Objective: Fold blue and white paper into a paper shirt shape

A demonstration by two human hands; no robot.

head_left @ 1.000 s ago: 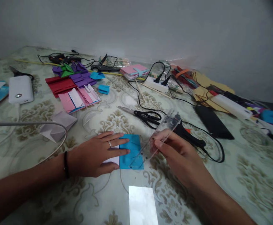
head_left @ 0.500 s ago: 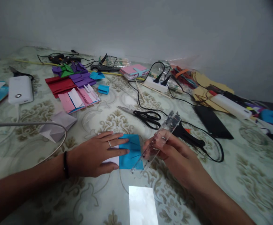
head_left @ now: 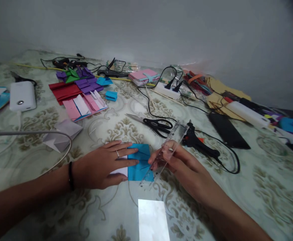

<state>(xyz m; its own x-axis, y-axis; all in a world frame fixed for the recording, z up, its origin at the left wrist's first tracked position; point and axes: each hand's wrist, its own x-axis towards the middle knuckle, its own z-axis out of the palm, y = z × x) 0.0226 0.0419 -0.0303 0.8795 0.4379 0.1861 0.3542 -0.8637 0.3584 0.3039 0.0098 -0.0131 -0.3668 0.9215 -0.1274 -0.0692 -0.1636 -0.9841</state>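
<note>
My left hand (head_left: 108, 164) lies flat with its fingers spread over a folded blue and white paper (head_left: 140, 170), pressing on its left part. My right hand (head_left: 179, 160) is closed on a clear plastic ruler (head_left: 175, 134). The ruler slants, its lower end over the right edge of the blue paper, its upper end beside the black glue gun (head_left: 199, 144). Black-handled scissors (head_left: 156, 125) lie beyond the paper, partly behind the ruler.
Folded red (head_left: 64, 91), purple and pink papers lie at the back left. A white power bank (head_left: 22, 97) and crumpled pale paper (head_left: 62, 134) are at left. A power strip (head_left: 167, 90), cables and a black phone (head_left: 228, 130) are at right.
My right hand has shifted slightly left with the ruler, whose upper end now sits lower and farther left, uncovering more of the glue gun. My left hand has stayed put.
</note>
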